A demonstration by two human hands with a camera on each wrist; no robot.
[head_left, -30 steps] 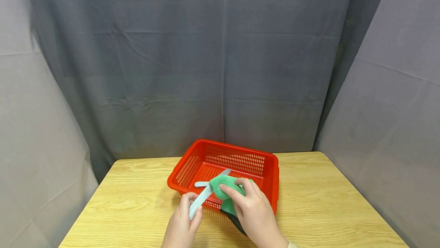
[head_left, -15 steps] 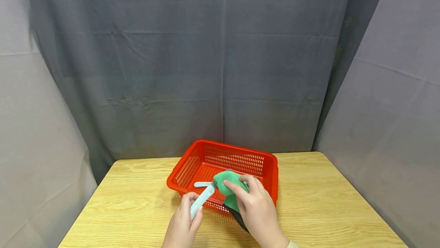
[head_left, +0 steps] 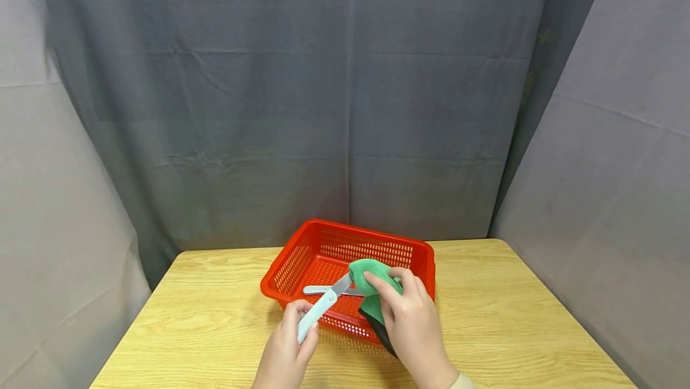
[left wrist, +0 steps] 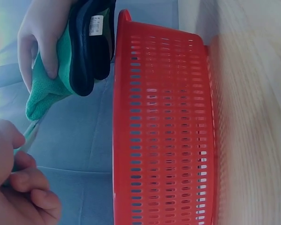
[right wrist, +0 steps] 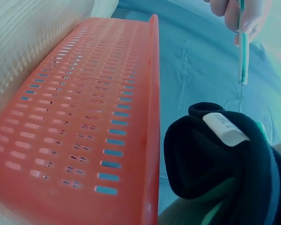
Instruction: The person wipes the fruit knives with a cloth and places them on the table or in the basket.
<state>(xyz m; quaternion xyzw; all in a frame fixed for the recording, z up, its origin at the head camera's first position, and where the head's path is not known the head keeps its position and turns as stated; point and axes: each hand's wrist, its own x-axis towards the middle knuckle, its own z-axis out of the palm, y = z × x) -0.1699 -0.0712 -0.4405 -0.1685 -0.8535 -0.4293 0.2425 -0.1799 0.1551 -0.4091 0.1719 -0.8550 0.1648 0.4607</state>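
Note:
My left hand (head_left: 288,344) grips the pale blue handle of a folding knife (head_left: 317,316), its blade unfolded and pointing up to the right. With bent fingers, my right hand (head_left: 412,326) pinches a green cloth (head_left: 372,275) over the blade's tip end. Part of the blade shows bare between handle and cloth. A black-edged fold of the cloth (left wrist: 79,51) bearing a white label hangs beside the basket in the left wrist view. Inside the red basket (head_left: 372,234) lies a second pale-handled knife (head_left: 315,289), its blade partly hidden by the cloth.
The perforated basket stands on a wood-grain table (head_left: 215,317), just beyond both hands. Grey curtain (head_left: 259,107) hangs behind the table, with paler cloth panels (head_left: 609,167) at either side.
My right hand has drawn the cloth up and right along the blade towards its tip, baring metal near the handle. The left hand stays almost still. More of the second knife shows.

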